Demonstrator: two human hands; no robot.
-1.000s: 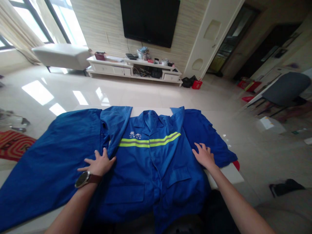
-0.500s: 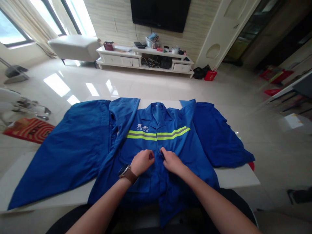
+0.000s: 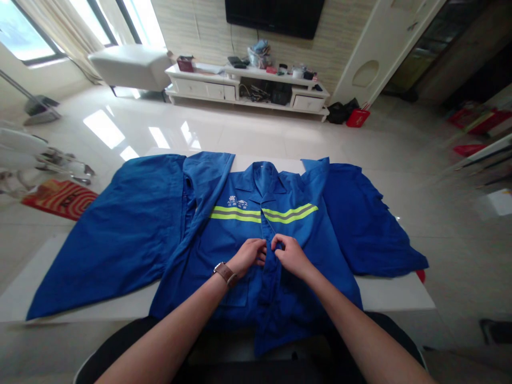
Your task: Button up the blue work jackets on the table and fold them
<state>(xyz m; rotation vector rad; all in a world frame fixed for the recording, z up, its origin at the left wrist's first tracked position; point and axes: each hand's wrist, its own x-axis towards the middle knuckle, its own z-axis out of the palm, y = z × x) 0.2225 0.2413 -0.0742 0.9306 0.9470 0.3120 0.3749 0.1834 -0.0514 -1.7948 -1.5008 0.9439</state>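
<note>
A blue work jacket (image 3: 236, 250) with a yellow-green reflective stripe and white chest lettering lies face up, its collar away from me. My left hand (image 3: 251, 255), with a watch on the wrist, is closed at the front placket just below the stripe, pinching the jacket's edge. Close beside it, my right hand (image 3: 290, 254) has thumb and forefinger pinched on the other front edge, which is lifted a little. Between the hands the placket shows as a dark strip. Any button under the fingers is too small to make out.
Folded blue garments lie left (image 3: 116, 224) and right (image 3: 364, 224) of the jacket on a white table (image 3: 384, 293). A red patterned bag (image 3: 60, 198) is at the left. Beyond stand a low white TV cabinet (image 3: 200, 88) and a grey-white bench (image 3: 130, 66).
The right hand has drawn its front edge slightly aside, opening the placket. My left hand has turned and come onto the placket. The view has shifted slightly.
</note>
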